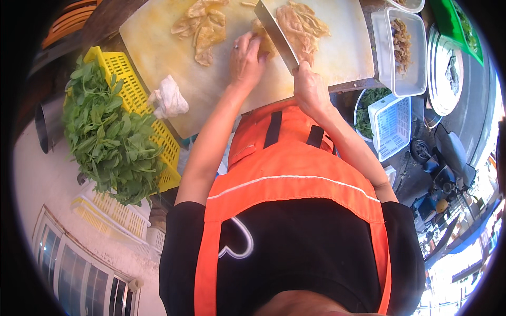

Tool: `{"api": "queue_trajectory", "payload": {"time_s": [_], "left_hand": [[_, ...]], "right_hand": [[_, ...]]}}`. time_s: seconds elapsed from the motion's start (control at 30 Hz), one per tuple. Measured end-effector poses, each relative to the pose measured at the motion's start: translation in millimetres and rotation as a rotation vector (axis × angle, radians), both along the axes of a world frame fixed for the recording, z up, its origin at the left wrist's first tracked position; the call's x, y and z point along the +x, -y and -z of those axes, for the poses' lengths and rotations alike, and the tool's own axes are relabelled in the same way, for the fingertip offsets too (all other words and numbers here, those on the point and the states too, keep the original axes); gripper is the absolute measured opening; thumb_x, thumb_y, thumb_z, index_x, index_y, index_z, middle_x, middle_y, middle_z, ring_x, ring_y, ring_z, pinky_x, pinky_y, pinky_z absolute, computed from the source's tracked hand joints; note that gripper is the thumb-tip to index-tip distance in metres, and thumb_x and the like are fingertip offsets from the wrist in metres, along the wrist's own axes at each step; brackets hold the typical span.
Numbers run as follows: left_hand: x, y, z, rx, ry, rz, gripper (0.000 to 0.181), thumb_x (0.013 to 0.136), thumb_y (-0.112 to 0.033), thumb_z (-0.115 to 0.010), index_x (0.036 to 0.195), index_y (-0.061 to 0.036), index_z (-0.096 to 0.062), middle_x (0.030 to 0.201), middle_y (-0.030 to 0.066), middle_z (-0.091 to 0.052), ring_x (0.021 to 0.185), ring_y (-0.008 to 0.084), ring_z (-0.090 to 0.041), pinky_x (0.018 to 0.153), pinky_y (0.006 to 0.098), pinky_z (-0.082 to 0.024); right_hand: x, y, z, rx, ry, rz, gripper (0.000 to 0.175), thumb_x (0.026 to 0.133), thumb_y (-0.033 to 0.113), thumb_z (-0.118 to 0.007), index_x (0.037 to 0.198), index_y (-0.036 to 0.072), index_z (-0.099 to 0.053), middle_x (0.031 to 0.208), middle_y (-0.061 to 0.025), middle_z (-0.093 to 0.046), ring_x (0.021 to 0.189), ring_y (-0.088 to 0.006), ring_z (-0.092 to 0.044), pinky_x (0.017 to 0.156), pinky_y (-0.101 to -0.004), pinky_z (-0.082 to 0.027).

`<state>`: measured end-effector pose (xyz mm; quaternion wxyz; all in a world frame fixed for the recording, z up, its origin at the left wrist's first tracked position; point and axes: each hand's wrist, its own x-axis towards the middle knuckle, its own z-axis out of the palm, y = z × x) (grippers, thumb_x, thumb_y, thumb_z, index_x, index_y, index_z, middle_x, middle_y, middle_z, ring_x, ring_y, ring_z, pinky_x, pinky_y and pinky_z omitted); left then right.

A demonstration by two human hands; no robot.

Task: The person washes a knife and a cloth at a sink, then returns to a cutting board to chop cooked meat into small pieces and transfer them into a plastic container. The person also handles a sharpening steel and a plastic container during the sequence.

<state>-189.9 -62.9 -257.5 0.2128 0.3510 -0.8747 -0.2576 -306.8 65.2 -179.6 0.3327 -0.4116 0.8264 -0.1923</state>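
Note:
My right hand [311, 87] grips the handle of a cleaver [276, 34], whose broad blade slants up and to the left over a white cutting board [221, 89]. Just left of the blade, my left hand [247, 59], with a ring on one finger, has its fingers curled on a wrinkled tan piece of food [269, 44]. Whether the edge is in the piece cannot be seen. A larger folded tan piece [302, 29] lies right of the blade, and another crumpled one [205, 31] lies on the board's left side.
A crumpled white cloth [170, 96] lies on the board's left edge. Beside it, leafy greens [110, 134] overflow a yellow basket [128, 85]. To the right stand a clear plastic container [381, 47] with shredded tan food [401, 45] and a white-blue basket [391, 126]. A motor scooter [446, 162] is parked beyond.

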Motion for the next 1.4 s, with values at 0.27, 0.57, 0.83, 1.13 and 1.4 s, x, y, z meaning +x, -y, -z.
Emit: {"api": "queue_trajectory", "payload": {"time_s": [0.27,0.57,0.83,1.13,1.4], "left_hand": [[-4,9,20,-0.074,0.109,0.104,0.035,0.067,-0.017,-0.074,0.099,-0.007,-0.063,0.105,0.0118,-0.052,0.105,0.0322,-0.049,0.089,0.0419,-0.041],[-9,1,14,-0.142,0.137,-0.001,0.033,0.072,-0.019,-0.07,0.103,-0.0113,-0.062,0.114,0.0065,-0.054,0.106,0.03,-0.049,0.087,0.0425,-0.04],[22,50,-12,-0.295,0.216,-0.152,0.045,0.074,-0.013,-0.073,0.117,-0.0172,-0.059,0.126,0.0064,-0.047,0.117,0.0286,-0.043,0.095,0.046,-0.037],[26,96,-53,0.047,-0.276,-0.17,0.015,0.078,-0.002,-0.063,0.091,-0.0049,-0.068,0.094,0.0063,-0.067,0.09,0.025,-0.064,0.08,0.0363,-0.051],[36,23,-8,-0.295,0.011,0.326,0.029,0.073,0.005,-0.058,0.096,-0.0088,-0.068,0.118,0.0063,-0.06,0.115,0.0259,-0.054,0.096,0.039,-0.043]], "right_hand": [[3,31,37,-0.039,-0.108,-0.072,0.011,0.084,0.004,-0.05,0.087,-0.005,-0.042,0.071,-0.0299,-0.06,0.07,-0.0466,-0.06,0.061,-0.0535,-0.047],[0,3,33,0.019,-0.111,-0.102,0.009,0.084,0.002,-0.048,0.089,-0.004,-0.045,0.071,-0.0289,-0.061,0.072,-0.0452,-0.062,0.063,-0.0521,-0.047],[-20,27,31,-0.148,-0.081,-0.07,0.013,0.09,0.009,-0.048,0.091,-0.003,-0.045,0.068,-0.029,-0.058,0.066,-0.0472,-0.058,0.058,-0.053,-0.044],[-19,-34,33,0.0,0.09,-0.159,0.019,0.091,0.017,-0.05,0.089,-0.003,-0.048,0.071,-0.0289,-0.06,0.072,-0.0462,-0.059,0.066,-0.0527,-0.046],[-34,-36,10,-0.057,-0.035,-0.002,0.02,0.092,0.015,-0.048,0.089,-0.005,-0.048,0.071,-0.0287,-0.06,0.069,-0.0466,-0.059,0.063,-0.0505,-0.047]]}}
